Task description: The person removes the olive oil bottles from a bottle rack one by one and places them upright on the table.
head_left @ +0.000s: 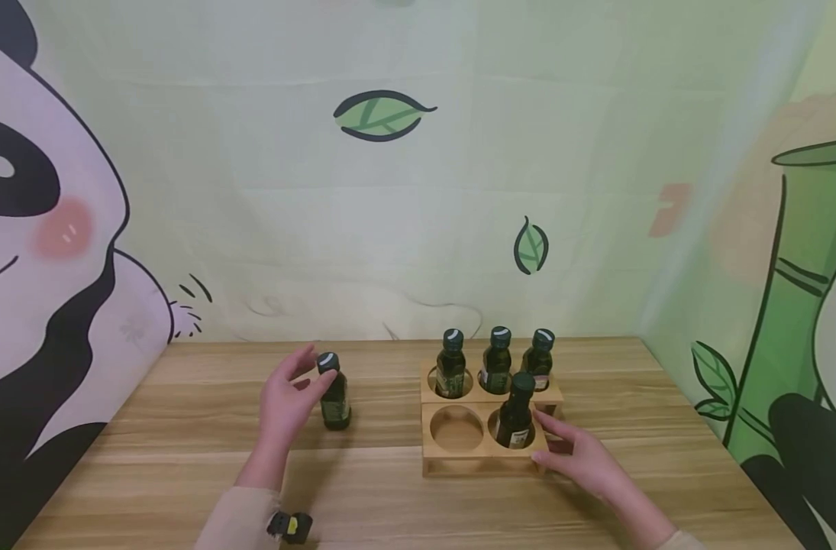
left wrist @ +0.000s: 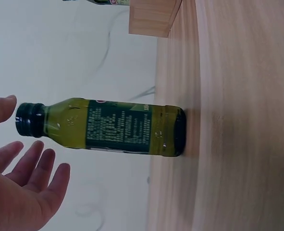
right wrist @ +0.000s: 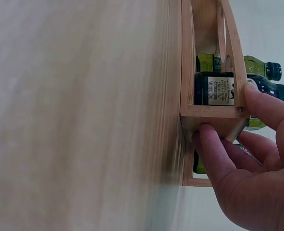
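Observation:
A small dark green bottle [head_left: 334,396] with a black cap stands alone on the wooden table [head_left: 184,458], left of a wooden rack [head_left: 459,462]. My left hand [head_left: 299,383] is open beside this bottle [left wrist: 108,127], its fingers [left wrist: 36,166] spread, with a gap between them and the glass. Three like bottles stand in the rack's back row. In the front row stands one more bottle [head_left: 516,416], next to an empty hole [head_left: 456,428]. My right hand [head_left: 572,451] rests on the rack's front right corner [right wrist: 214,113], thumb [right wrist: 264,103] on top and fingers against the end wall.
A fabric backdrop printed with a panda and bamboo closes off the table's far and side edges. A small black camera [head_left: 290,525] sits on my left wrist. Bare tabletop lies in front of the rack and the lone bottle.

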Demonstrator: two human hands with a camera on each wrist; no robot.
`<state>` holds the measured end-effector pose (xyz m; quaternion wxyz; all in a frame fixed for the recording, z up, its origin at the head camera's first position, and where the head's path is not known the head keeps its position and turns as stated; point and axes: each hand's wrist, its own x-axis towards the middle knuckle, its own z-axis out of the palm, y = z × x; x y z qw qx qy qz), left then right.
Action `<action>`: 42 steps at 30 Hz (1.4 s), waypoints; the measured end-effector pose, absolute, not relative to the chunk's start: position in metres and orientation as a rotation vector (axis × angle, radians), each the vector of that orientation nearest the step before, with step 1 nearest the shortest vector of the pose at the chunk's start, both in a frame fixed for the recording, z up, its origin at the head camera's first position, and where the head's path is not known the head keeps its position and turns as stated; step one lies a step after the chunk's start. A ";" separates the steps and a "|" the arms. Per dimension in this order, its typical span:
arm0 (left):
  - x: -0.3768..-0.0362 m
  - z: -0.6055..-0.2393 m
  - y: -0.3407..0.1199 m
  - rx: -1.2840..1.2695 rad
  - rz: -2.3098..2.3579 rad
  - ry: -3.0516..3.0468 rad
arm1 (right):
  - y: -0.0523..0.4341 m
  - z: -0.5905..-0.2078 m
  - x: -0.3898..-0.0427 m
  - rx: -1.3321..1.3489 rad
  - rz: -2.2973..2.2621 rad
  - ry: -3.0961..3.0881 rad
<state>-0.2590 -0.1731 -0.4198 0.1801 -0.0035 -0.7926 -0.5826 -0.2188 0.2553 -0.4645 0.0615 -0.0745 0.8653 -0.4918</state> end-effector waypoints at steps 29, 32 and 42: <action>-0.229 -0.412 -0.158 -0.116 -1.514 -2.235 | 0.253 -0.461 -0.217 -0.205 -1.466 2.639; -0.226 -0.415 -0.152 -0.168 -1.488 -2.239 | 0.253 -0.461 -0.217 -0.185 -1.477 2.631; -0.223 -0.426 -0.129 -0.290 -1.491 -2.261 | 0.253 -0.462 -0.217 -0.197 -1.487 2.624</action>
